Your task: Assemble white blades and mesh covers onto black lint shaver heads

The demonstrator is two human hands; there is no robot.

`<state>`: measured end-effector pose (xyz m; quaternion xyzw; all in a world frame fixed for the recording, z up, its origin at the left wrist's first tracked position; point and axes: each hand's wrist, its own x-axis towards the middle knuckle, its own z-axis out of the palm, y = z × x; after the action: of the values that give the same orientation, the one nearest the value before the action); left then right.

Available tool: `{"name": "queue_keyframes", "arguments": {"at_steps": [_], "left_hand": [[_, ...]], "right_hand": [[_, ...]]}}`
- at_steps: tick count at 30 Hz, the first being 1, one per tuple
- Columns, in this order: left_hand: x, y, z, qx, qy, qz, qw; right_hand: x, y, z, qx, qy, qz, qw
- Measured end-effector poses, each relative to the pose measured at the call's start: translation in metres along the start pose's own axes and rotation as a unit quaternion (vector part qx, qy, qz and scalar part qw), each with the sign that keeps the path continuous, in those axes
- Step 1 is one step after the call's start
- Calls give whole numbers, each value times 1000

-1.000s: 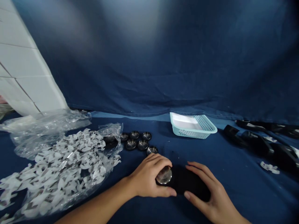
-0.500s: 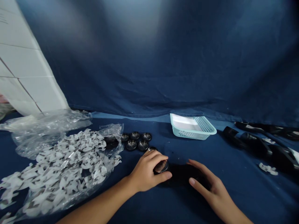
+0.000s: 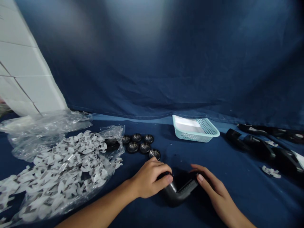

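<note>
A black, elbow-shaped plastic housing (image 3: 175, 197) lies low in front of me, bent like a hair dryer body with a ribbed strip on one arm. My left hand (image 3: 152, 179) is closed around its left end, fingers on top and thumb at the near side. At the other end, my right hand (image 3: 211, 183) pinches the tip between thumb and fingers. Just beyond my left hand sits a round black perforated cap (image 3: 154, 154), and several more such caps (image 3: 144, 147) are grouped behind it. What lies under my left fingers is mostly hidden.
A heap of small white plastic pieces (image 3: 68, 171) spreads over clear plastic bagging (image 3: 47, 126) at left. A light-blue basket (image 3: 194, 136) with white paper inside stands at the back. Black housings (image 3: 258, 147) and a white piece (image 3: 271, 171) lie at right.
The black housing has turned so its bent shape and ribbed strip now show. The round perforated face at my left hand has turned out of sight. My right fingers have closed on the other end.
</note>
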<state>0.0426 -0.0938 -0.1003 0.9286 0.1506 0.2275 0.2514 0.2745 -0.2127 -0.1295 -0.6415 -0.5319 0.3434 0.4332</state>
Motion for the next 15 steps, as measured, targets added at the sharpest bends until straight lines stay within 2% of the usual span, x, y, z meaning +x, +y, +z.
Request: {"name": "queue_keyframes", "arguments": {"at_steps": [5,15], "left_hand": [[1,2,-1,18,-26,-10,999],[-1,3,0,36,-31,-5,999]], "right_hand": [[1,2,0,10,6,5,1000],[2,2,-1,42,-9,17,999]]}}
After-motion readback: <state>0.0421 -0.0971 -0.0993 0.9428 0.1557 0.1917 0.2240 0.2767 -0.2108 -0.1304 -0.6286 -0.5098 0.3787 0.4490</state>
